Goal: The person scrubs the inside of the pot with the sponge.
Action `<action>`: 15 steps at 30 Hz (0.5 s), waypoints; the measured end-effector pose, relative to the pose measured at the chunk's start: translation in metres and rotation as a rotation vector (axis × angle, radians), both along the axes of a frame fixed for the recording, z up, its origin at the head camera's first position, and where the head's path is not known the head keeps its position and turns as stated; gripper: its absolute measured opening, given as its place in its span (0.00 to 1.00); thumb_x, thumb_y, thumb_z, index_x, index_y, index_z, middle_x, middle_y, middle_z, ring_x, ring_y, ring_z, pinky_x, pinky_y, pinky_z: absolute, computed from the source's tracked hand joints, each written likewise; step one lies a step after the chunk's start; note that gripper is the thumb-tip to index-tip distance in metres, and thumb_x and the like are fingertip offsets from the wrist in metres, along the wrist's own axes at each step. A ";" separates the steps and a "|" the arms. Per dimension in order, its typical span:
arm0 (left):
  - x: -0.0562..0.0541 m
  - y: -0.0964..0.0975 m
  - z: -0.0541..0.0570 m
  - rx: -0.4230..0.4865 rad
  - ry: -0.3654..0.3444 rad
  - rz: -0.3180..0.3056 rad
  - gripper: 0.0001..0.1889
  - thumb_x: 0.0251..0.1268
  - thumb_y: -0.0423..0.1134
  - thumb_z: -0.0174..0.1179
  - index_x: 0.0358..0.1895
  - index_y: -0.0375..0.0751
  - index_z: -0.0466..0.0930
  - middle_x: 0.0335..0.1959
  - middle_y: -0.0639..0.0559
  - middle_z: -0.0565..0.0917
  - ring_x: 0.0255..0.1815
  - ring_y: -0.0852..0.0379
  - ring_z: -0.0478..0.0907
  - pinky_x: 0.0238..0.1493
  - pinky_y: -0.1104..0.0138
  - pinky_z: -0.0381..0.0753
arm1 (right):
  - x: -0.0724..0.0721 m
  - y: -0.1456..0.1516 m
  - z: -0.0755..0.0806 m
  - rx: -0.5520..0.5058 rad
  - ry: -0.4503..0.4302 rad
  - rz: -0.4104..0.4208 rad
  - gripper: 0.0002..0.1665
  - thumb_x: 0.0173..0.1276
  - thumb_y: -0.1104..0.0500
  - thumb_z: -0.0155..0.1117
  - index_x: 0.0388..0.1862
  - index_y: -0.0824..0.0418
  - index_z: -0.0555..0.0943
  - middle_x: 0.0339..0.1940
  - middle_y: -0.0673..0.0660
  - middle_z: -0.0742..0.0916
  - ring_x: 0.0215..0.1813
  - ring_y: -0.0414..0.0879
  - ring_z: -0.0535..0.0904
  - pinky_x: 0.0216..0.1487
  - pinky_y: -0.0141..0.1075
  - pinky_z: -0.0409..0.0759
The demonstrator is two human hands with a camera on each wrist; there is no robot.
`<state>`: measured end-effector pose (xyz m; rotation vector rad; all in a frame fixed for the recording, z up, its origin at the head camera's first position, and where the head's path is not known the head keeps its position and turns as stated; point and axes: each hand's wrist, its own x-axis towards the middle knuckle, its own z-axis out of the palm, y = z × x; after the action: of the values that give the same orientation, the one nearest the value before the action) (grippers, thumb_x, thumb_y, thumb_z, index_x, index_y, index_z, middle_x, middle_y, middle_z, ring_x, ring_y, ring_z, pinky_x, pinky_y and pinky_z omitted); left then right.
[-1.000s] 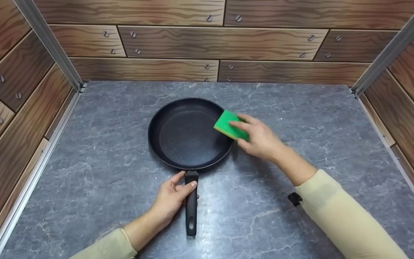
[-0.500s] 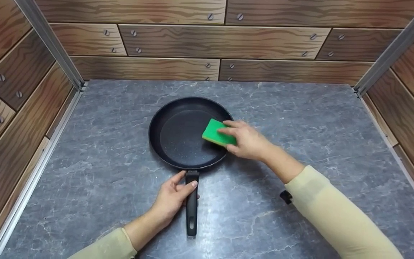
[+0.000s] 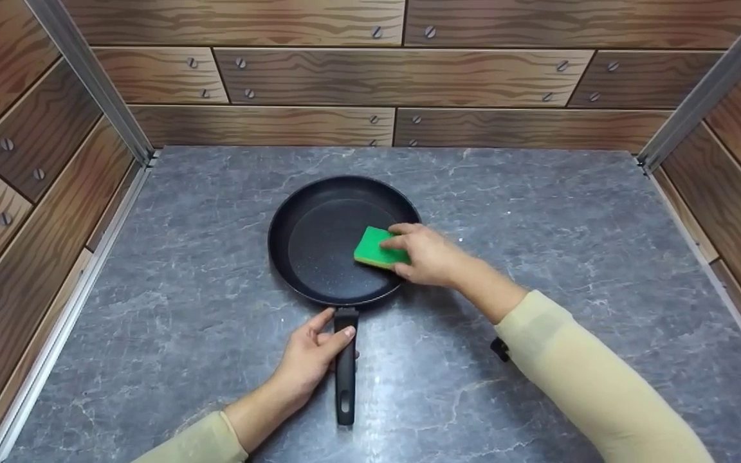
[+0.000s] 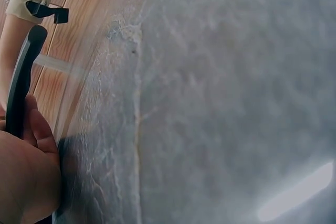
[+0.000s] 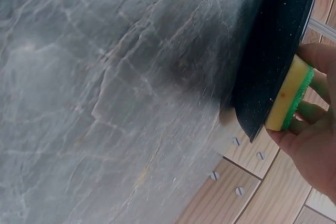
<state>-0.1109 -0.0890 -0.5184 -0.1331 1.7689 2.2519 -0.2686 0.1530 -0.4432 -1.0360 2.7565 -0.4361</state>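
Note:
A dark frying pan (image 3: 319, 231) rests on the table, its black handle (image 3: 345, 386) pointing toward me. My left hand (image 3: 306, 357) grips that handle near the pan, with the thumb on top and fingers curled beneath. In the left wrist view the handle (image 4: 20, 82) rises from the left hand (image 4: 29, 174). My right hand (image 3: 431, 256) holds a green and yellow sponge (image 3: 370, 247) over the right part of the pan's inside. The right wrist view shows the sponge (image 5: 287, 95) pinched between thumb and fingers, yellow layer facing the pan; whether it touches the bottom is hidden.
The grey marbled tabletop (image 3: 203, 212) surrounds the pan. Wood-print walls (image 3: 402, 77) stand at the back and both sides, with metal corner posts (image 3: 94, 77). A small black clip (image 3: 499, 349) hangs at the right sleeve.
My right hand has carried the sponge from the pan's right rim leftward and toward me, into the pan's inside. The left hand keeps its grip on the handle.

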 end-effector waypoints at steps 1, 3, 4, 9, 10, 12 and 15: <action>0.000 0.000 -0.001 0.001 0.000 -0.001 0.43 0.76 0.33 0.65 0.81 0.19 0.48 0.26 0.48 0.88 0.25 0.60 0.86 0.29 0.71 0.84 | 0.000 0.000 0.000 -0.001 0.002 0.009 0.27 0.73 0.58 0.69 0.70 0.62 0.83 0.76 0.71 0.75 0.75 0.66 0.73 0.75 0.56 0.72; 0.000 0.001 -0.002 0.000 -0.001 -0.003 0.43 0.76 0.33 0.65 0.81 0.19 0.49 0.25 0.49 0.88 0.24 0.61 0.85 0.28 0.71 0.83 | 0.000 0.000 0.000 -0.003 -0.003 0.023 0.26 0.72 0.59 0.69 0.68 0.63 0.84 0.74 0.71 0.76 0.73 0.66 0.74 0.74 0.56 0.73; 0.000 0.001 -0.002 0.002 0.000 -0.003 0.43 0.76 0.33 0.65 0.81 0.19 0.49 0.25 0.49 0.88 0.24 0.61 0.85 0.28 0.71 0.83 | 0.000 0.000 0.000 -0.004 -0.005 0.031 0.25 0.72 0.59 0.69 0.67 0.63 0.84 0.74 0.71 0.77 0.73 0.65 0.75 0.74 0.56 0.73; 0.001 0.001 -0.001 0.003 0.007 0.005 0.43 0.75 0.33 0.65 0.81 0.18 0.48 0.25 0.48 0.88 0.24 0.60 0.85 0.28 0.71 0.83 | 0.001 0.000 0.001 0.003 -0.026 0.063 0.25 0.71 0.59 0.68 0.66 0.61 0.86 0.73 0.69 0.79 0.72 0.65 0.76 0.73 0.55 0.74; 0.001 0.001 0.000 0.005 0.008 0.006 0.43 0.75 0.33 0.65 0.81 0.18 0.48 0.25 0.48 0.88 0.24 0.60 0.86 0.28 0.71 0.84 | 0.001 0.000 0.001 0.005 -0.029 0.070 0.25 0.70 0.59 0.67 0.66 0.60 0.86 0.73 0.68 0.79 0.72 0.64 0.77 0.73 0.55 0.74; 0.000 0.001 0.000 0.008 0.005 0.009 0.43 0.75 0.33 0.65 0.81 0.18 0.48 0.26 0.48 0.88 0.24 0.60 0.86 0.28 0.71 0.83 | 0.002 -0.001 0.002 0.005 -0.036 0.085 0.25 0.70 0.59 0.67 0.66 0.60 0.86 0.72 0.68 0.80 0.71 0.64 0.77 0.72 0.55 0.75; 0.000 0.001 -0.001 0.010 0.003 0.010 0.43 0.75 0.33 0.65 0.81 0.18 0.48 0.26 0.48 0.88 0.25 0.60 0.86 0.28 0.71 0.84 | 0.003 -0.001 0.003 0.002 -0.057 0.105 0.25 0.70 0.59 0.66 0.65 0.60 0.87 0.71 0.67 0.80 0.71 0.64 0.78 0.72 0.55 0.75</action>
<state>-0.1110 -0.0879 -0.5189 -0.1376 1.7619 2.2687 -0.2661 0.1520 -0.4398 -1.1435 2.6379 -0.4398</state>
